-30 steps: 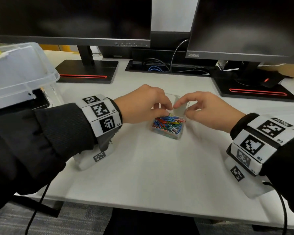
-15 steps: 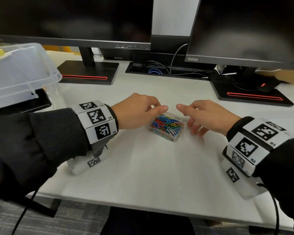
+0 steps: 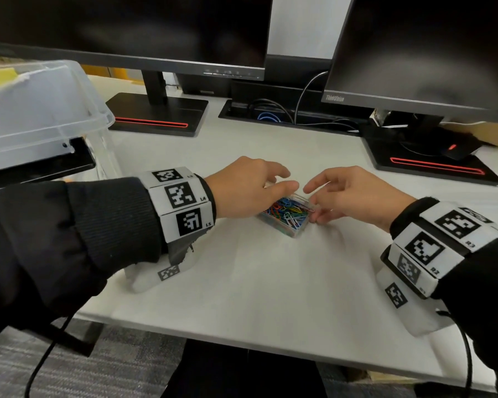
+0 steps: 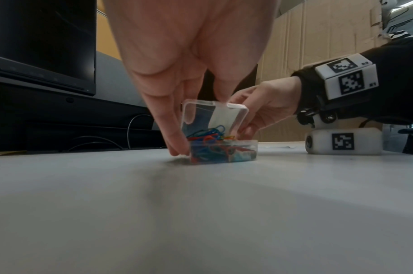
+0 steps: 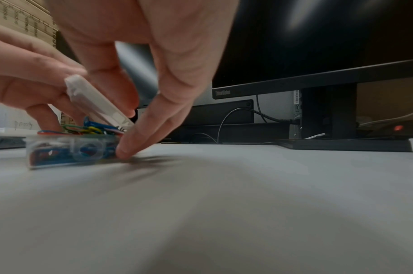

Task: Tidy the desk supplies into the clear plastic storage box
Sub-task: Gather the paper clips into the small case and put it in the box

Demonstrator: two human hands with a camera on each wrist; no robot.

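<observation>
A small clear paperclip case (image 3: 285,216) full of coloured clips lies on the white desk (image 3: 242,282). Its hinged lid (image 4: 213,115) stands half raised over the base (image 4: 224,152). My left hand (image 3: 253,191) is at the case's left end, with straight fingers (image 4: 175,140) touching the desk beside the base and the thumb at the lid's top edge. My right hand (image 3: 351,193) is at the right end. One fingertip (image 5: 126,150) rests against the base (image 5: 69,150) and another presses the tilted lid (image 5: 95,100). The clear plastic storage box (image 3: 41,110) stands at the far left.
Two dark monitors on black stands (image 3: 158,113) (image 3: 431,165) line the back of the desk, with cables (image 3: 273,110) between them. A black tray or shelf (image 3: 41,165) juts out under the storage box. The desk's front edge (image 3: 270,351) is close to me.
A second ago both hands held the lid upright. Half a second ago they had drawn apart from the case. Now both are back on it, with the lid half raised.
</observation>
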